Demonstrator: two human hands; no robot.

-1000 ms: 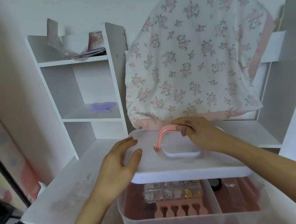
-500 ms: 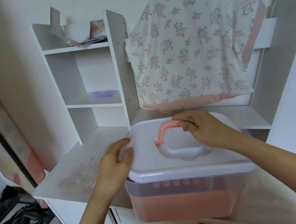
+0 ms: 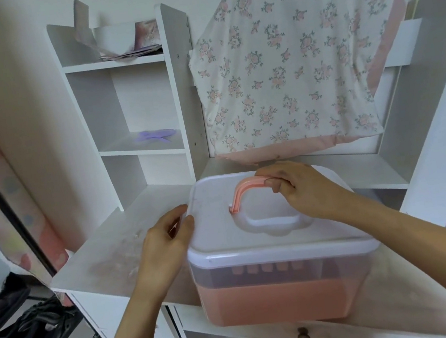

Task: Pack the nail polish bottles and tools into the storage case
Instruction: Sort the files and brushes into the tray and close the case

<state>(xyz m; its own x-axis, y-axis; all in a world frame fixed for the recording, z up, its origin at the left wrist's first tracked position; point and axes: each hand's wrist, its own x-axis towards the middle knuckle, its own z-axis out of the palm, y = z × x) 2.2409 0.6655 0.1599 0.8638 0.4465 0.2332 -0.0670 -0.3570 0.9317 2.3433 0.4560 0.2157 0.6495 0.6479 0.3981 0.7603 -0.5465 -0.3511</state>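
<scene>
A home bedroom; white dressing desk [image 3: 117, 239] with shelves [image 3: 139, 148]; floral cloth [image 3: 294, 54] draped behind.

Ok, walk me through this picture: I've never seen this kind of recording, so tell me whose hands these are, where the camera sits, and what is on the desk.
There is no machine here. A person wears one wide-angle camera on the head, looking forward and down, so you see their own two bare hands. The right hand curls its fingers round the pink handle on the white lid of the storage case. The left hand touches the lid's left edge. The lid sits on the case, which stands on the white desk. Through its cloudy wall you see a pink insert; what is packed inside cannot be made out. Behind are white shelves and a floral cloth.
</scene>
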